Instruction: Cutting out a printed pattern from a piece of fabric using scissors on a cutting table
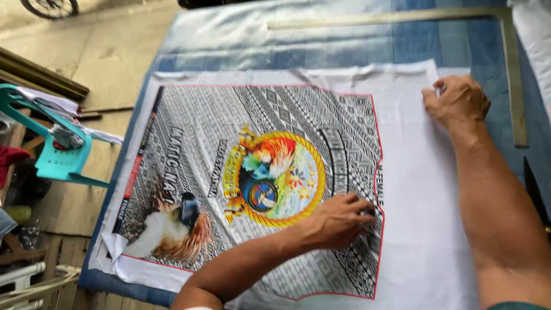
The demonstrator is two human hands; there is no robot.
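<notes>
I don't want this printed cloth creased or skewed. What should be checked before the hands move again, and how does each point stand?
1. Left hand flat on the printed fabric: ok.
2. Right hand on the white margin at the far corner: ok.
3. Fabric lying smooth: not ok, its far edge and near-left corner are rumpled.
4. Metal square ruler off the fabric: ok.
5. Fabric fully on the blue table cover: cannot tell.

I see no packages, labels, signs or screens; only a printed fabric sheet (258, 183) lies at centre under my hands.
</notes>
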